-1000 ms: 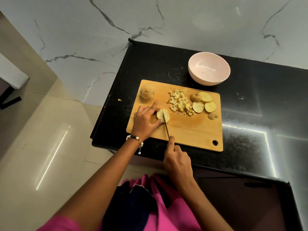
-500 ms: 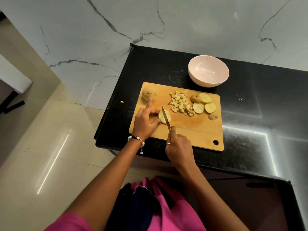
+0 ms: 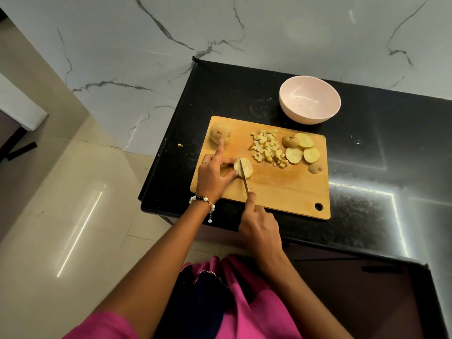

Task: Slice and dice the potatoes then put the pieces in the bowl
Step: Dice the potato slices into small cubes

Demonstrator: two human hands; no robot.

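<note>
1. We see the potato slice (image 3: 243, 168) lying flat near the left edge of the wooden cutting board (image 3: 281, 192), pinched between the thumb and curled fingers of the left hand (image 3: 212, 176); the fingers touch its left side.
2. That hand's index finger sticks straight out toward the whole potato (image 3: 220, 135) at the board's far-left corner, its tip over that potato.
3. The right hand (image 3: 260, 227) grips the handle of the knife (image 3: 243, 176), its fingers curled round it and its index finger laid along the top; the blade runs across the slice, just right of the left thumb.
4. The diced pieces (image 3: 267, 148) sit in a loose heap at the board's far middle, well apart from both hands.
5. Right of the heap lie several round slices (image 3: 302, 149) and a potato end (image 3: 290, 141); another end piece (image 3: 315, 168) lies near the right edge.
6. The pink bowl (image 3: 310, 100) stands on the black counter (image 3: 367, 155) beyond the board, with no potato in it that we can see.
7. Against half a second ago, we find the blade lower and laid across the slice where it was tilted up over it; the left index finger remains extended, and the heap, slices and bowl are unmoved.
</note>
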